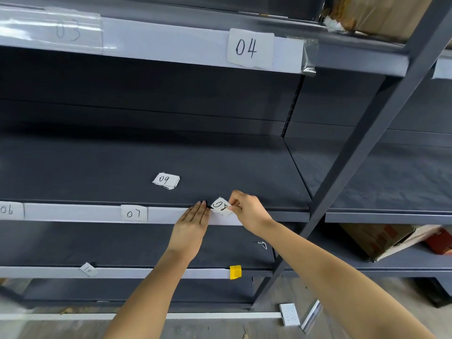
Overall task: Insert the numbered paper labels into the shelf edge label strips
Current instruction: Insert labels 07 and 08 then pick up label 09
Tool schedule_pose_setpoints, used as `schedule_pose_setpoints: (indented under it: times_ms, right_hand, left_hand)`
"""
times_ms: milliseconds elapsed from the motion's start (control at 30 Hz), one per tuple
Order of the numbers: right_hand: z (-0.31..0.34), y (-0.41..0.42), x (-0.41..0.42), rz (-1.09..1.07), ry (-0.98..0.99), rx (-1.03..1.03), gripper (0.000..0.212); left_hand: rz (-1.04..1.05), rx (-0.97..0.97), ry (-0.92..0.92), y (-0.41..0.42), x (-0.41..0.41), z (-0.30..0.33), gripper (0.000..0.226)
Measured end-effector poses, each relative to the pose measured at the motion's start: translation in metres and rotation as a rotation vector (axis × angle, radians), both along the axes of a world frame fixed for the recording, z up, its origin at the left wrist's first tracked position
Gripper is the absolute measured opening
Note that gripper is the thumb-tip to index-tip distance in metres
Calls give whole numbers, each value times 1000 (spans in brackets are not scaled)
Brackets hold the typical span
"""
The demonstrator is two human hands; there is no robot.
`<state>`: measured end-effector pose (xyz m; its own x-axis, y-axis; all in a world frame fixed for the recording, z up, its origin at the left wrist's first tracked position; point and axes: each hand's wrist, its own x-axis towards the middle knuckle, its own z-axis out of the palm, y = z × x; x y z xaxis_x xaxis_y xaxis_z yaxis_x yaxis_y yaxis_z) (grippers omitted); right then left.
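Dark grey metal shelving (220,167) fills the view, each shelf edge carrying a white label strip (73,212). Right hand (247,211) pinches the tilted paper label "08" (221,206) between thumb and fingertips at the strip's upper edge. Left hand (193,223) lies flat, fingers straight, pressing the strip just beside that label. Labels "06" (7,210) and "07" (134,213) sit in the same strip; a stack topped "09" (166,180) rests on the shelf behind. Label "04" (249,48) sits in the strip above, and "10" (87,269) tilts at the strip below.
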<state>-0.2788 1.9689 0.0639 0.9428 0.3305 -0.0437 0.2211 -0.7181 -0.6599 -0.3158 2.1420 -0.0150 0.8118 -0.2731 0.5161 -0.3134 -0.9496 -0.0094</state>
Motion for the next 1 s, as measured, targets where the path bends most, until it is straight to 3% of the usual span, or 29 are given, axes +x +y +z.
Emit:
schedule_pose_setpoints:
  times_ms: [333, 733, 867, 1000]
  right_hand:
    - [7, -10, 9, 121, -62, -191, 12]
    - [2, -2, -4, 202, -199, -549, 33]
    - [-6, -1, -13, 153, -278, -572, 20]
    - [-8, -2, -20, 156, -341, -597, 30]
  left_hand:
    - [0, -5, -5, 1, 0, -1, 68]
    - [-13, -17, -15, 0, 0, 0, 64]
    - [-20, -5, -25, 1, -1, 1, 62]
    - [-17, 1, -26, 1, -1, 0, 63]
